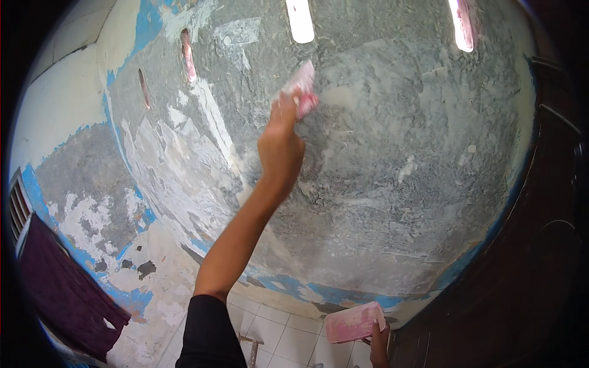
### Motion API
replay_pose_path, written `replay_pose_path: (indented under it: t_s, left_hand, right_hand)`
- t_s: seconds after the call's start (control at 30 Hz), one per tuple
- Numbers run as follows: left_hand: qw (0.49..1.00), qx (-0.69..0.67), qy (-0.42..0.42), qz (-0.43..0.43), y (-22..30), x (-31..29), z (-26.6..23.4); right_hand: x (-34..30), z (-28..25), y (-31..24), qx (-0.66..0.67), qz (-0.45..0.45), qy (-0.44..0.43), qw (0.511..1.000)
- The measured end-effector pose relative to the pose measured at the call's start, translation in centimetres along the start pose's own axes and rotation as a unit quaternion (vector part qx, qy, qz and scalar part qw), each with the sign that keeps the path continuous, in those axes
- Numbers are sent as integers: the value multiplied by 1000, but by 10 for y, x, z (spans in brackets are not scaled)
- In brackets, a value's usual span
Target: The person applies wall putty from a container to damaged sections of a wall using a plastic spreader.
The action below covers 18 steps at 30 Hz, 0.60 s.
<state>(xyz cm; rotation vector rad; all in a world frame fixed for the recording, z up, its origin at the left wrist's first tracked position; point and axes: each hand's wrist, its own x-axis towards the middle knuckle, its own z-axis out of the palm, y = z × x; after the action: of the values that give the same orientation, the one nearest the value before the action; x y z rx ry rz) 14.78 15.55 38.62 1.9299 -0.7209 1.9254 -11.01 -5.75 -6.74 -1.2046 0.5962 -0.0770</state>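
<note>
My left hand [281, 144] is raised against the grey, patchy wall [380, 153], its fingers closed round a putty knife [300, 86]. The knife has a pale, smeared blade and a pink-red part near the fingers; motion blurs its outline. The blade lies at or very near the wall surface, below a bright slot. Low on the right, my right hand [380, 343] grips the edge of a shallow rectangular pink tray [354, 323]. Whitish residue coats the tray's inside. Only part of the right hand shows, with its fingers at the tray's right end.
Narrow slots pierce the upper wall, two of them bright [301, 21]. White filler patches [211, 116] and blue paint edges mark the plaster. A dark purple cloth [61, 282] hangs at the left. Below are white floor tiles [267, 331] and a wooden piece [253, 346]. Dark panelling [521, 294] stands right.
</note>
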Motion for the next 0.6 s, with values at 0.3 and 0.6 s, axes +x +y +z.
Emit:
replay_pose_path:
  t_s: [0.3,0.6]
  left_hand:
    - [988,8,-115,102,60,-53,43]
    - [991,-28,-122,41,9,-32,18]
  right_hand:
    - [-2,2,18,0,-7,-2,1000]
    - [-4,-16,26,4,-9,10,1000]
